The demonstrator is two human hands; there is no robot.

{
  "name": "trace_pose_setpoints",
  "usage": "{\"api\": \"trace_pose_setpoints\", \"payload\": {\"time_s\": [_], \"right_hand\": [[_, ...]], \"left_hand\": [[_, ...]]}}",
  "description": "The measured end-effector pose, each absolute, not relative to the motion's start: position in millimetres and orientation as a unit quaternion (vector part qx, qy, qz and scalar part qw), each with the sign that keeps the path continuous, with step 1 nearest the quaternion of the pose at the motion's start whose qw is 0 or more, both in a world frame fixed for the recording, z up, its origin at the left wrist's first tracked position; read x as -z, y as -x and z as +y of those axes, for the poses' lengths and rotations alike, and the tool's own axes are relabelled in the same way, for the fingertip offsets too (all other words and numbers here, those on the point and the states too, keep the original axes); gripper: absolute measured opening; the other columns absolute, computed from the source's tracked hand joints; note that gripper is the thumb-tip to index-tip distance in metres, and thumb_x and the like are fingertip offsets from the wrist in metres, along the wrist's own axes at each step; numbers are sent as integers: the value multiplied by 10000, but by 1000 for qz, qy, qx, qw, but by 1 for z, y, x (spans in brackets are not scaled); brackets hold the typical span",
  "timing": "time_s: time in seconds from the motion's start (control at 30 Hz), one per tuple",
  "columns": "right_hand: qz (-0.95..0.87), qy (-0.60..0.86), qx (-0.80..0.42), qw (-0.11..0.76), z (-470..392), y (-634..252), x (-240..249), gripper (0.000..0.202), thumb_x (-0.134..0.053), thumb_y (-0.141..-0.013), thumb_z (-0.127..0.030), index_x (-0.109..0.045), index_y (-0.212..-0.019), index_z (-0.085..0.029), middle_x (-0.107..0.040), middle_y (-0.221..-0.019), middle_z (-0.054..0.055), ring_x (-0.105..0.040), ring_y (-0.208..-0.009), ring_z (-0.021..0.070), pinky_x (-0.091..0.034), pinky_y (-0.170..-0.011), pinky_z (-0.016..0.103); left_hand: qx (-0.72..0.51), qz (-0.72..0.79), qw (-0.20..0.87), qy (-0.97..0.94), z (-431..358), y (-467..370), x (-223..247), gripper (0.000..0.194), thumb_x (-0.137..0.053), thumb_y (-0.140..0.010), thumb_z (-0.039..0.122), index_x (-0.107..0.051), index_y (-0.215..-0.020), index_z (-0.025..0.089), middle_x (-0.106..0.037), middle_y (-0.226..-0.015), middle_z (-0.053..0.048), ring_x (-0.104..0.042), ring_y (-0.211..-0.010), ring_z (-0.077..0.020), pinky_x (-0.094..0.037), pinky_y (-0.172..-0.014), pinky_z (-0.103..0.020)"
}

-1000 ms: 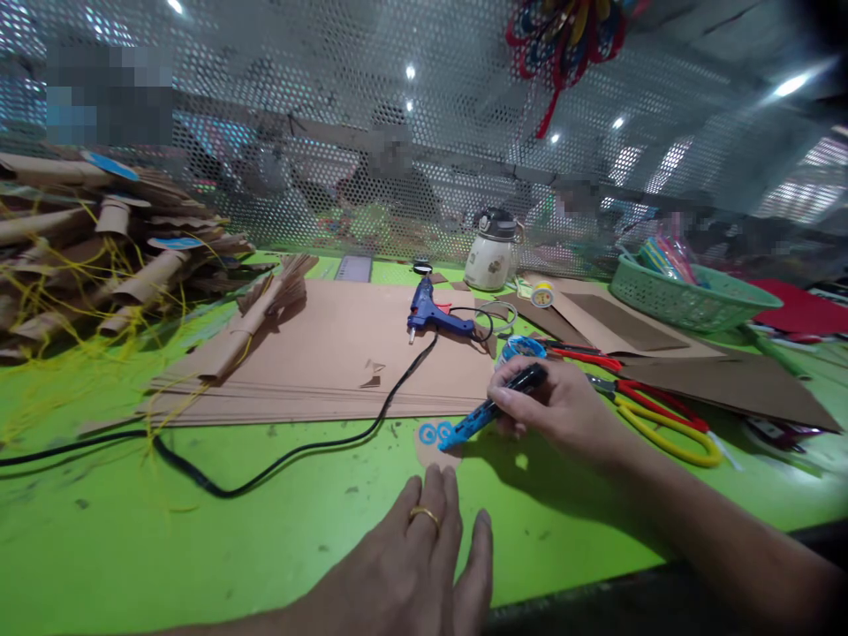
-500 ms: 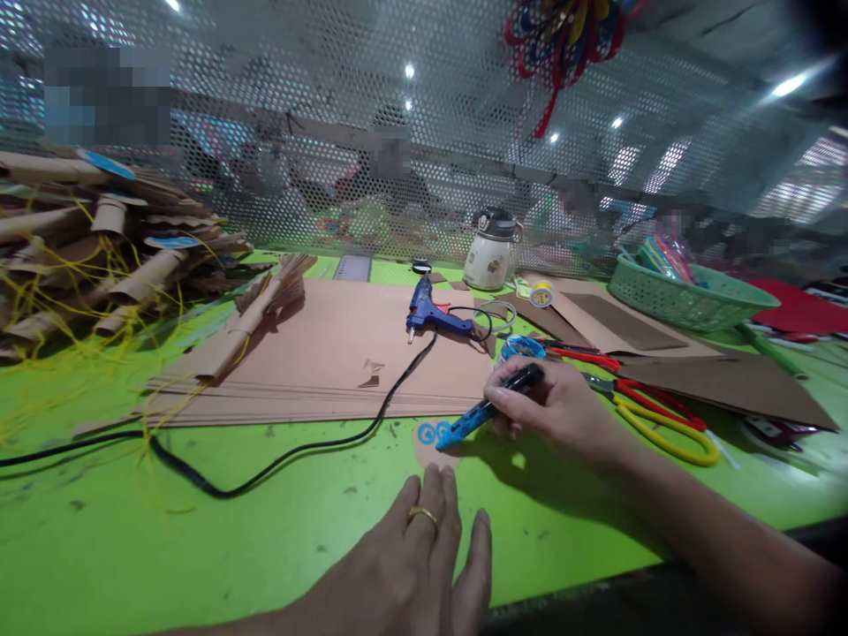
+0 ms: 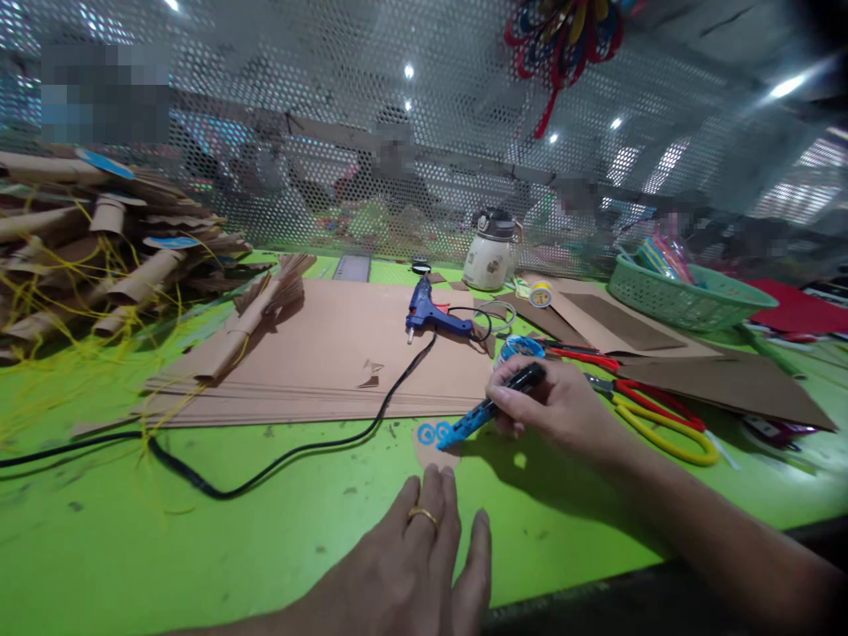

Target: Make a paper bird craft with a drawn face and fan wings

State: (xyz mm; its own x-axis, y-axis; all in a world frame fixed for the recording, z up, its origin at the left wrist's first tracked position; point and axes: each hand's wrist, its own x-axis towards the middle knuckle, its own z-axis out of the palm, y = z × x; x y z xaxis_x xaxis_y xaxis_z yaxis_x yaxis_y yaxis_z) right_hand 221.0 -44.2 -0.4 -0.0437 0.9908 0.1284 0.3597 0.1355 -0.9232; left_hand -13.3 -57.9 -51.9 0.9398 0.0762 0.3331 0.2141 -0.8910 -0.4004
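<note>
Cardboard disc (image 3: 434,449) with blue rings lies on the green table (image 3: 265,548) — just beyond the flat, spread left hand (image 3: 411,565), whose fingertips touch its near edge. Right hand (image 3: 563,408) pinches a blue-tipped pen (image 3: 487,409), tip on the disc. Beyond the disc — brown card sheets (image 3: 318,353), glue gun (image 3: 434,315), scissors (image 3: 655,415).
</note>
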Motion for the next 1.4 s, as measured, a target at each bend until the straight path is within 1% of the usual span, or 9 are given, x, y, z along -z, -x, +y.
{"api": "trace_pose_setpoints", "payload": {"time_s": [0.1, 0.2, 0.43, 0.53, 0.63, 0.77, 0.9, 1.07, 1.4], "right_hand": [[-622, 546, -367, 425, -44, -221, 0, 210, -661, -848, -353, -597, -773, -167, -630, -558, -7, -554, -465, 103, -459, -474, 226], [-618, 544, -371, 431, -44, -221, 0, 220, -665, -846, -366, -598, -780, -167, -635, -565, -4, -560, -468, 106, -461, -474, 227], [-617, 541, -366, 439, -44, -223, 1, 212, -663, -849, -361, -600, -783, -169, -629, -549, -12, -549, -460, 102, -458, -477, 225], [-612, 537, -367, 449, -44, -222, 1, 217, -670, -841, -370, -600, -796, -169, -633, -555, -10, -564, -466, 109, -469, -481, 234], [-617, 542, -368, 436, -44, -222, 1, 218, -668, -843, -368, -600, -787, -168, -636, -559, -5, -565, -470, 109, -462, -477, 232], [-626, 542, -363, 428, -44, -222, 0, 220, -660, -854, -368, -598, -783, -169, -626, -553, -10, -549, -464, 101, -452, -477, 226], [-622, 545, -365, 428, -43, -222, 1, 243, -663, -853, -399, -605, -793, -171, -643, -575, -1, -569, -476, 110, -462, -485, 232], [-620, 547, -364, 429, -43, -222, 1, 265, -677, -838, -420, -599, -778, -174, -637, -557, -7, -562, -462, 110, -458, -476, 231], [-621, 545, -366, 429, -43, -221, 1, 213, -657, -858, -357, -596, -785, -166, -627, -559, -14, -555, -471, 100, -455, -481, 220]], "left_hand": [[160, -73, 223, 959, -57, 12, 53, 350, -452, -951, 211, -493, -1261, 54, -658, -1165, -274, -633, -1127, -371, -530, -904, -477], [148, -66, 226, 961, -56, 12, 52, 355, -430, -937, 158, -486, -1269, 45, -653, -1165, -285, -631, -1128, -380, -535, -897, -491], [138, -64, 236, 960, -54, 12, 50, 373, -438, -947, 206, -480, -1276, 34, -647, -1169, -295, -629, -1128, -386, -542, -885, -492], [127, -60, 242, 960, -54, 12, 49, 375, -441, -942, 178, -475, -1287, 34, -647, -1176, -291, -632, -1127, -374, -539, -890, -487], [136, -58, 242, 959, -55, 13, 50, 374, -434, -936, 155, -478, -1289, 38, -646, -1179, -287, -633, -1125, -372, -537, -884, -482], [137, -61, 233, 961, -57, 14, 52, 382, -468, -931, 181, -479, -1284, 37, -641, -1183, -296, -623, -1134, -387, -527, -890, -496], [153, -75, 221, 960, -58, 14, 52, 403, -500, -939, 263, -485, -1280, 46, -633, -1196, -300, -611, -1151, -390, -520, -901, -499], [144, -66, 225, 961, -58, 14, 51, 392, -495, -921, 192, -481, -1281, 36, -631, -1191, -308, -620, -1137, -395, -527, -890, -501], [153, -78, 219, 961, -56, 13, 53, 386, -465, -968, 286, -482, -1270, 47, -634, -1184, -304, -614, -1149, -396, -530, -907, -492]]}}
